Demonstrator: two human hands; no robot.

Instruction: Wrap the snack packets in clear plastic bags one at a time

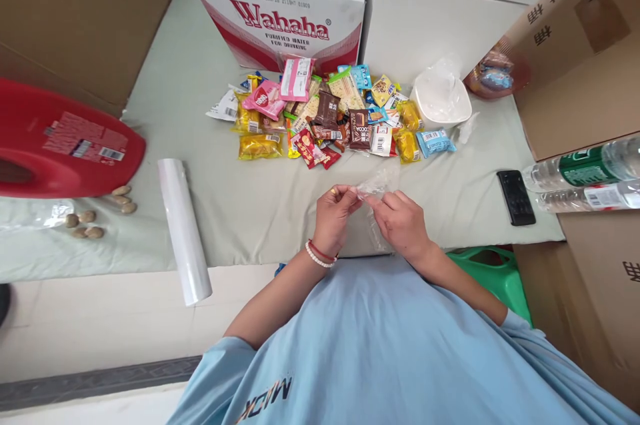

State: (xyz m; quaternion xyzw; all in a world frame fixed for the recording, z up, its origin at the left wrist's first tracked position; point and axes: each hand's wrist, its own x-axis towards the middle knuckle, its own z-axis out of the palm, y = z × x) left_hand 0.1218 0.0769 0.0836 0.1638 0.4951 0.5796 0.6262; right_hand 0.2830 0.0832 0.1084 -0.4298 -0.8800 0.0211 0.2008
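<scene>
Close to the table's front edge, a clear plastic bag is pinched between my two hands. My left hand, with a red cord and a white bead bracelet at the wrist, is closed on the bag's edge. From the other side my right hand grips the same plastic, its fingers curled. Part of the bag hangs down between the hands. Just beyond lies a heap of wrapped snacks in pink, yellow, brown, red and blue packets. A white bowl with clear plastic in it stands right of the heap.
A Wahaha carton stands behind the snacks. Left are a roll of film, a red jug and several brown nuts. Right are a black phone, plastic bottles and a green stool.
</scene>
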